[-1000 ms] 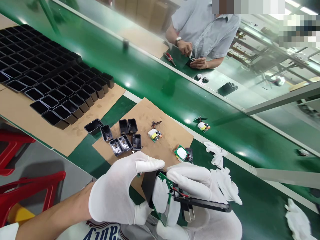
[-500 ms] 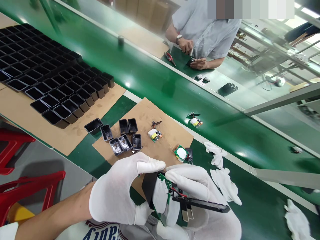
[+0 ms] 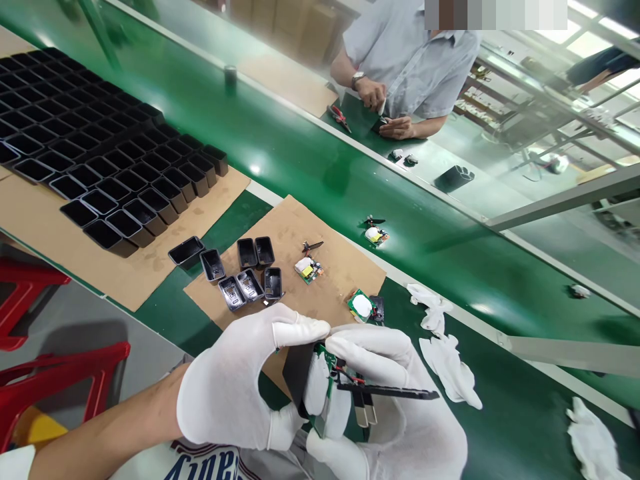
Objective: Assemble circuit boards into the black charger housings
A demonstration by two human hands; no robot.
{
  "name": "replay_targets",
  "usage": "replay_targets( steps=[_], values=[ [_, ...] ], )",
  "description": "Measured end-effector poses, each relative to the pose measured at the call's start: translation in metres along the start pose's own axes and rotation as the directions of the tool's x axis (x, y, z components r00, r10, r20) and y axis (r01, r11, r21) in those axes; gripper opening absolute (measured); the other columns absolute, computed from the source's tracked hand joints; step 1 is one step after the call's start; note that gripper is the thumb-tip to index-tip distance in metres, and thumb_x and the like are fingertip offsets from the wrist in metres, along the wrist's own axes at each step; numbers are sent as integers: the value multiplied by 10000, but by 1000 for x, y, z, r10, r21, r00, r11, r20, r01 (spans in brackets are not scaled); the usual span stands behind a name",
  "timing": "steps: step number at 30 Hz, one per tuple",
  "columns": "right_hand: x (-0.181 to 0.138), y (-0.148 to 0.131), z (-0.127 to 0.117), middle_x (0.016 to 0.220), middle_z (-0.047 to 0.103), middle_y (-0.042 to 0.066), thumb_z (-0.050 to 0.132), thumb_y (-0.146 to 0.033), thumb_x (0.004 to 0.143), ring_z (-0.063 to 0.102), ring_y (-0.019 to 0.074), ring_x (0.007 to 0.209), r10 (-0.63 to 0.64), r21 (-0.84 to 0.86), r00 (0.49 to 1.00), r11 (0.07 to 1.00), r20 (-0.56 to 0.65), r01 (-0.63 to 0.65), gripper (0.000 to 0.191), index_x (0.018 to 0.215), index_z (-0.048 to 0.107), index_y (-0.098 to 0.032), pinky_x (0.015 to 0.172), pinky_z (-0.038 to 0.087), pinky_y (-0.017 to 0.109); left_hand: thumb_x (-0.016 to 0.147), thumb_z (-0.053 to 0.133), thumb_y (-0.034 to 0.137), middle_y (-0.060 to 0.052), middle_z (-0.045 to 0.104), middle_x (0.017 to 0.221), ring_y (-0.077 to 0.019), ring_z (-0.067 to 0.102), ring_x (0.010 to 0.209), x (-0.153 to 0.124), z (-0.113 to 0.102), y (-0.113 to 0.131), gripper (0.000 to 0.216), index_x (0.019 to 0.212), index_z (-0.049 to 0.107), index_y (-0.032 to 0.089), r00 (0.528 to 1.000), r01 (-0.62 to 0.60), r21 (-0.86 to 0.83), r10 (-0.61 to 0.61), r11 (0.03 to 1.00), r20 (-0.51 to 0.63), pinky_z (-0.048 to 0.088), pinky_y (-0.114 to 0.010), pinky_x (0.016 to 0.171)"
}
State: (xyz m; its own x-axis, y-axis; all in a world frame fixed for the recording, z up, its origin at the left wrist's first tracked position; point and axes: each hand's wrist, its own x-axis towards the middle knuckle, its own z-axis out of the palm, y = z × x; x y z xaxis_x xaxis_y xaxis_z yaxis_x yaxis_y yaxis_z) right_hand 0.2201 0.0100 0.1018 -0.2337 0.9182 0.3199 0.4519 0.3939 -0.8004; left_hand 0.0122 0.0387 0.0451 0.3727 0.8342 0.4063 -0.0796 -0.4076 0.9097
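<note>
My left hand [image 3: 230, 380], in a white glove, is wrapped round a black plastic case [image 3: 295, 377] whose open end faces right. My right hand [image 3: 395, 400], also gloved, pinches a green circuit board [image 3: 325, 363] with white paste on it, partly inside the case's mouth. Red and black wires run from the board to a black end cover [image 3: 390, 391] with metal plug prongs [image 3: 364, 410], lying across my right palm. Beyond my hands, another circuit board [image 3: 361, 305] and a further one [image 3: 309, 269] lie on cardboard [image 3: 335, 267].
Several empty black cases [image 3: 243, 290] stand left of the boards, and rows of them [image 3: 100, 147] fill the far left. The green conveyor belt [image 3: 300, 153] carries a board [image 3: 376, 235]. Loose white gloves [image 3: 450, 370] lie right. A co-worker [image 3: 410, 80] handles a part opposite. Red stools [image 3: 65, 380] stand left.
My right hand has shifted left, and the circuit board sits deeper in the case. The end cover came along with it. On the belt, the board has travelled a little to the left.
</note>
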Motion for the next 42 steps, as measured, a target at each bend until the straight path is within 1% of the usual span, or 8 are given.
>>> replay_targets(
  steps=[8, 15, 19, 23, 26, 30, 36, 42],
  values=[
    [1, 1, 10, 1220, 651, 71, 887, -393, 868, 699, 252, 1109, 24, 64, 1000, 998, -15, -23, 561, 1373, 673, -273, 933, 639, 369, 677, 836, 97, -87, 744, 1270, -300, 753, 1179, 5, 2, 1, 846, 1454, 554, 279, 1000, -23, 40, 23, 999, -9, 615, -412, 1023],
    [0, 2, 15, 1251, 621, 75, 861, -435, 889, 682, 250, 1123, 59, 34, 998, 998, -14, -58, 591, 1420, 641, -294, 897, 622, 366, 712, 806, 72, -84, 770, 1242, -268, 769, 1007, 6, 6, 4, 824, 1467, 541, 271, 999, -28, 28, 29, 999, -30, 626, -413, 876],
    [-1, 0, 13, 1249, 630, 80, 864, -525, 867, 686, 281, 1131, 55, 30, 998, 998, -23, -55, 645, 1433, 638, -315, 894, 637, 405, 685, 865, 84, -17, 797, 1094, -252, 775, 928, 4, 4, 4, 919, 1505, 517, 312, 1000, 6, -19, -7, 1000, -7, 629, -413, 879],
    [-4, 2, 10, 1287, 619, 115, 842, -532, 879, 693, 332, 1136, 45, 75, 999, 996, -22, -43, 615, 1412, 649, -293, 905, 652, 474, 667, 875, 88, -68, 769, 1213, -299, 775, 1045, 2, 2, 1, 935, 1511, 534, 303, 999, 37, -17, -37, 999, 10, 641, -452, 944],
    [-2, 2, 11, 1264, 633, 97, 852, -468, 893, 695, 284, 1126, 32, 64, 999, 997, -34, -30, 490, 1317, 683, -288, 919, 649, 421, 639, 877, 92, -106, 736, 1285, -347, 764, 1111, 0, 4, -2, 948, 1502, 546, 303, 999, 33, 10, -33, 999, 0, 649, -498, 962],
    [4, 0, 14, 1190, 654, 52, 881, -465, 871, 696, 212, 1062, 45, 39, 997, 998, -68, -42, 428, 1209, 690, -284, 872, 631, 335, 708, 820, 101, -106, 746, 1250, -316, 775, 1076, 0, 9, -3, 859, 1500, 542, 283, 999, -12, 21, 13, 1000, -33, 660, -467, 924],
    [0, 5, 15, 1214, 638, 63, 897, -401, 860, 691, 235, 1098, 51, 23, 998, 999, -49, -50, 469, 1263, 688, -283, 920, 617, 370, 686, 794, 133, -113, 733, 1275, -324, 761, 1098, -1, 11, -5, 838, 1481, 565, 269, 998, -22, 39, 24, 999, -55, 645, -455, 939],
    [-6, 19, 19, 1264, 644, 82, 880, -398, 881, 673, 245, 1141, 27, 115, 998, 993, -54, -20, 511, 1331, 671, -276, 940, 605, 390, 641, 780, 20, -116, 736, 1287, -311, 748, 1110, 2, 10, -18, 861, 1443, 570, 255, 997, -52, -6, 51, 999, -55, 635, -445, 962]
  ],
)
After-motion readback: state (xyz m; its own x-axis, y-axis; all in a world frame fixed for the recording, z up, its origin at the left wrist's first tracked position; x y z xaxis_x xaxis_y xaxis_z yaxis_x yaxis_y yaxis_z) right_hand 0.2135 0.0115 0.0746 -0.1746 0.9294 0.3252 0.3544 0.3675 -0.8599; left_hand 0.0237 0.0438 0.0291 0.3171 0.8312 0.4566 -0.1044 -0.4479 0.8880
